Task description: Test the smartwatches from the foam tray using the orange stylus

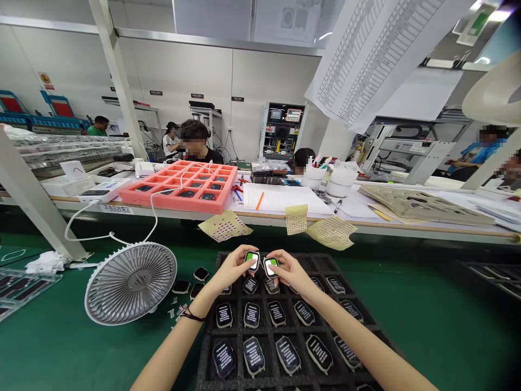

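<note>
My left hand [236,266] is closed on a smartwatch [252,261] whose screen shows green and white, the thumb on its face. Beside it, my right hand [290,270] grips another lit smartwatch [271,266], also with the thumb over the screen. The two watches are close together, held above the far part of a black foam tray [239,342]. In the tray's compartments lie several watches, such as one watch [252,314], with white text on dark screens. A few dark-screened watches [181,287] rest on the green mat left of the tray.
A white fan [139,279] stands on the left of the green mat [439,315]. Across the raised shelf are a pink foam tray [175,202], papers [280,199], white containers [341,179] and a beige tray [423,204]. Yellow sticker sheets [296,219] hang from its edge. People sit beyond.
</note>
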The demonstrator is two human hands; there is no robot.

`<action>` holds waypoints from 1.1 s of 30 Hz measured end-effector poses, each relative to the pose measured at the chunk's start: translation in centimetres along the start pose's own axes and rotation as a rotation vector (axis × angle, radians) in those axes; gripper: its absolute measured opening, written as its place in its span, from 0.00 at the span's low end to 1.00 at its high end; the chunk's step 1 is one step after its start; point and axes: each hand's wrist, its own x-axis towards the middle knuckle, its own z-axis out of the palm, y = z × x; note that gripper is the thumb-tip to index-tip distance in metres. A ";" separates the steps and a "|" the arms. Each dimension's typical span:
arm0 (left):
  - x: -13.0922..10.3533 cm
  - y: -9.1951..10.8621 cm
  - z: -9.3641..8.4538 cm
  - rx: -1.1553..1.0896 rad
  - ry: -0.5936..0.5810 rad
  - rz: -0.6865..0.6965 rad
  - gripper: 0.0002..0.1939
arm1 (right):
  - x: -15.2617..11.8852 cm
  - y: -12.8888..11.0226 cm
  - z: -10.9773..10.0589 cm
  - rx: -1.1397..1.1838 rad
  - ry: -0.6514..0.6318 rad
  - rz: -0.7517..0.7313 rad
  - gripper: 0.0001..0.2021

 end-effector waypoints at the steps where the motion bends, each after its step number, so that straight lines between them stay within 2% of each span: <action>1: 0.0 0.0 0.0 -0.002 -0.008 0.009 0.18 | 0.0 0.1 -0.1 -0.014 -0.003 -0.008 0.15; 7: -0.2 0.0 0.1 -0.011 -0.007 0.043 0.23 | -0.2 0.2 -0.1 -0.035 -0.033 -0.009 0.20; 15: 0.0 0.2 0.2 0.003 0.051 -0.033 0.16 | 0.2 0.2 0.5 -0.013 0.060 0.012 0.13; 19: 0.0 0.3 0.2 0.050 0.060 -0.069 0.16 | 0.2 -0.1 0.9 -0.019 0.086 0.046 0.13; 29: 0.2 -0.6 -0.2 0.010 0.013 -0.014 0.17 | 0.0 0.0 0.5 0.057 0.074 0.057 0.14; 33: 0.3 -1.0 -0.3 -0.042 -0.031 0.006 0.22 | 0.0 0.3 0.2 0.042 0.060 0.017 0.18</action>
